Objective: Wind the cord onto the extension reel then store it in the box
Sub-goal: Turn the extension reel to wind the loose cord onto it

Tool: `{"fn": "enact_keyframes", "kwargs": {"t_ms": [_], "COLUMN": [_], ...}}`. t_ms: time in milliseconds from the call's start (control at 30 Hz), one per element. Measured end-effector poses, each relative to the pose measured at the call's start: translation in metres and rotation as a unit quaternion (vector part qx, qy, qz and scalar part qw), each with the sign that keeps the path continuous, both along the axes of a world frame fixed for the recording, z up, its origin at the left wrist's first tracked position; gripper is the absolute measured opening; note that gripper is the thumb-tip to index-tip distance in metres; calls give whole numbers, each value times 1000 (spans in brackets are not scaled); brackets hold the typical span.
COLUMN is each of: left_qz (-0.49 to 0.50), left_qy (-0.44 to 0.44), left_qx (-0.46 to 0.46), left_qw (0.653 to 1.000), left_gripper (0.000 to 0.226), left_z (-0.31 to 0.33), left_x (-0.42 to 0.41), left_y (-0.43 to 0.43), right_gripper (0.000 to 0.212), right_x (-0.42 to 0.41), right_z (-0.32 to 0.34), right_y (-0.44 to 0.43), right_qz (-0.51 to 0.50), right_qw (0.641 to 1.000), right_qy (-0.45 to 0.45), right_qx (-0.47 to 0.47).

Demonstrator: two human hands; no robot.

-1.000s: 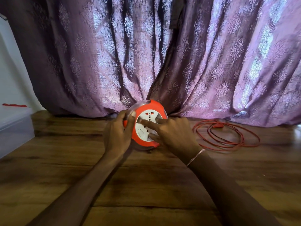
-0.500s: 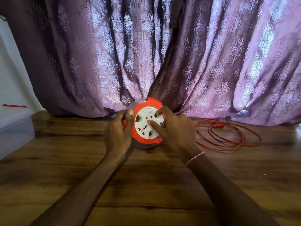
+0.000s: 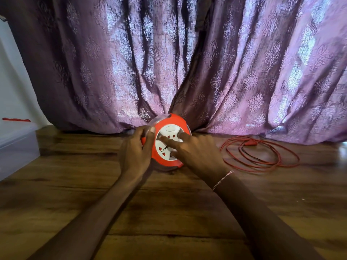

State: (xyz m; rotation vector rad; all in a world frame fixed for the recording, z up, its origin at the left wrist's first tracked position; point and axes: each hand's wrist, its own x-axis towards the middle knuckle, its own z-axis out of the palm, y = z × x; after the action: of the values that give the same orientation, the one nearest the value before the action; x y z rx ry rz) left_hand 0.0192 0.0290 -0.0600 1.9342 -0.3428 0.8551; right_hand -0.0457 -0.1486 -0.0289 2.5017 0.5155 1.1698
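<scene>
A round orange extension reel point(image 3: 170, 121) with a white socket face stands tilted on its edge on the wooden floor, just in front of the curtain. My left hand point(image 3: 136, 150) grips its left rim, thumb over the front edge. My right hand point(image 3: 195, 152) lies across the white face with straight fingers pressing on the sockets. The red cord point(image 3: 261, 153) lies in loose loops on the floor to the right of the reel, with its red plug point(image 3: 250, 142) inside the loops.
A translucent plastic box point(image 3: 17, 147) with a red latch stands at the far left by the white wall. A purple patterned curtain point(image 3: 187, 62) hangs down to the floor behind the reel. Wooden floor point(image 3: 169, 212) stretches toward me.
The white socket face has turned under my right fingers, which have shifted across it. My left hand stays on the rim. The cord loops look much the same.
</scene>
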Motion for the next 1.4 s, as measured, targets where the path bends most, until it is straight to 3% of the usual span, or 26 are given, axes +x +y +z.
{"fn": "enact_keyframes", "kwargs": {"t_ms": [133,233,300,400,433,467,500,567,600,633,700,767,867,1000,1167,1233,1300,1400], "left_qz": [-3,0,3,9,12,11,8,-1,-3,-2,6,12,9,3,-6,-3,1,-8], "left_qy": [-19,-29,-33,-42,-43,-42,-38,-22,-15,-10,-6,-5,0,2,-18,-24,-28,-33], "left_qx": [23,20,18,30,35,35,29,3,-10,-18,-25,-26,-29,-19,5,15,19,11], "left_qw": [1000,999,999,999,998,998,999,1000,1000,1000,1000,1000,1000,1000,1000,1000,999,999], "left_gripper": [63,62,60,57,57,57,58,60,61,60,61,61,56,53,64,68,68,75], "left_z": [0,2,3,3,3,2,1,-1,-2,-3,-3,-2,-1,0,2,4,4,3], "left_x": [-2,-7,-11,-13,-13,-12,-11,-6,-2,1,6,8,6,1,-4,-7,-9,-10], "left_y": [-1,-3,-5,-6,-7,-7,-7,-5,-4,-2,2,4,3,1,0,-1,-4,-6], "right_gripper": [62,79,81,58,56,53,50,48,52,54,48,47,60,72,66,67,74,79], "right_x": [2,4,5,2,1,-1,-3,-3,-3,-2,-2,-6,-4,-1,2,3,4,3], "right_z": [-4,-6,-9,-5,-4,-3,-3,-2,-1,-1,4,8,4,-4,-6,-8,-8,-13], "right_y": [-2,7,17,29,30,29,27,18,11,3,-7,-10,-3,8,6,5,10,21], "right_qz": [20,-31,-48,49,76,84,83,27,-23,-51,-17,38,40,-2,-10,-15,-49,-44], "right_qw": [996,958,885,679,637,634,659,786,860,913,966,987,996,996,995,990,963,860], "right_qy": [32,56,93,177,200,211,208,158,111,73,31,1,8,42,63,56,70,107], "right_qx": [77,280,453,711,741,739,718,598,497,398,257,159,80,78,70,132,254,497]}}
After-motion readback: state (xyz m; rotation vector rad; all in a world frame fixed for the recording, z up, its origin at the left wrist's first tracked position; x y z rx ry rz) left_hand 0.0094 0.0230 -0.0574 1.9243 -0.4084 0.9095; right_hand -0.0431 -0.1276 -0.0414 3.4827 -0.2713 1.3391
